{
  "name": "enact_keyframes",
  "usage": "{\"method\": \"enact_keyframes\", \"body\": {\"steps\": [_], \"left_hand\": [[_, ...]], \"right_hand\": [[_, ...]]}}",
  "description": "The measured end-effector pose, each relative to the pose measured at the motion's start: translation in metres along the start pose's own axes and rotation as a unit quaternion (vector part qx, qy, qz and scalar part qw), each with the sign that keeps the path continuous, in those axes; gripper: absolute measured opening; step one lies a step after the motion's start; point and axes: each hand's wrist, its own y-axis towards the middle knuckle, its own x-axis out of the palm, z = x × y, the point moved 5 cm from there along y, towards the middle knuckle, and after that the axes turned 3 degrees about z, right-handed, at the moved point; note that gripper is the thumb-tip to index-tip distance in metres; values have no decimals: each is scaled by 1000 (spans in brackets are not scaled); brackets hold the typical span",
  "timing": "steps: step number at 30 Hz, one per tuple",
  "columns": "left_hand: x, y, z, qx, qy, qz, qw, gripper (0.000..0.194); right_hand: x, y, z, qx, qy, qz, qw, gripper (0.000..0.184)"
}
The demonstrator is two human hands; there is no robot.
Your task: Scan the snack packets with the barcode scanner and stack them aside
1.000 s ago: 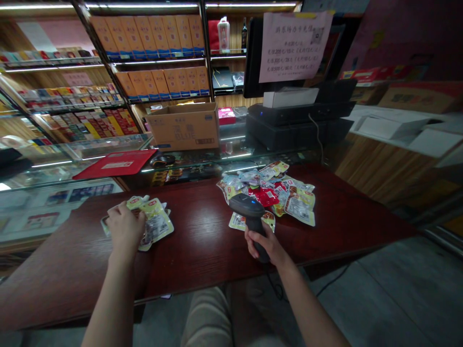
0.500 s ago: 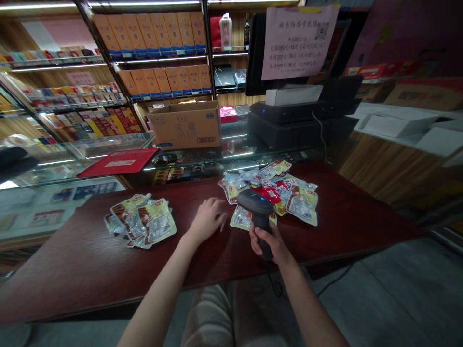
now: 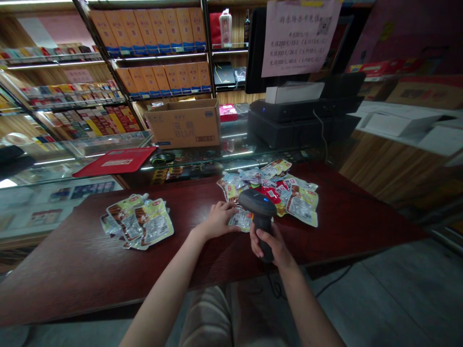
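My right hand (image 3: 271,243) is wrapped around the handle of a black barcode scanner (image 3: 257,202) with a small blue light, its head above the table. My left hand (image 3: 220,219) rests at the left end of a flat snack packet (image 3: 241,220), thumb and fingers apart at its edges. The scanner hides part of this packet. Just behind lies a pile of snack packets (image 3: 303,205), with a red packet (image 3: 270,192) among them. Farther left is a smaller stack of similar packets (image 3: 155,222), mostly green and brown with silvery printed panels.
The dark red wooden table (image 3: 72,270) meets a glass counter (image 3: 195,156). On the counter stand a cardboard box (image 3: 183,126), a red mat (image 3: 115,162), a mouse (image 3: 162,158) and a black till machine (image 3: 289,126). The scanner's cable (image 3: 275,286) hangs off the front edge.
My left hand has moved right from the bare table onto the left end of the snack packet. My right hand and the scanner stay nearly still.
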Motion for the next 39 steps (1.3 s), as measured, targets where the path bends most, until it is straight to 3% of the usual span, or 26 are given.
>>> {"method": "enact_keyframes", "body": {"steps": [5,14,19,22,25,30,34,39], "left_hand": [[-7,-5,-1,10,32,-14,999,70],[-14,-12,8,83,118,-5,990,34],[-23,-19,-13,39,62,39,997,24],[-26,-25,-34,11,-71,97,993,24],[-30,-30,-52,-10,-223,161,961,22],[-42,-35,-66,-25,-368,267,890,11],[-49,-39,-68,-36,-417,330,846,14],[-52,-45,-74,-114,-399,381,826,22]], "right_hand": [[0,0,1,-2,-2,-11,1000,29],[0,-1,-1,-4,4,1,1000,28],[-2,-1,0,0,7,-1,1000,27],[-2,-1,-1,5,13,10,1000,26],[-1,-2,-2,7,14,15,1000,36],[0,-1,-2,2,17,2,1000,40],[-1,-2,0,2,16,-1,1000,41],[-2,-2,1,11,7,-1,1000,40]]}}
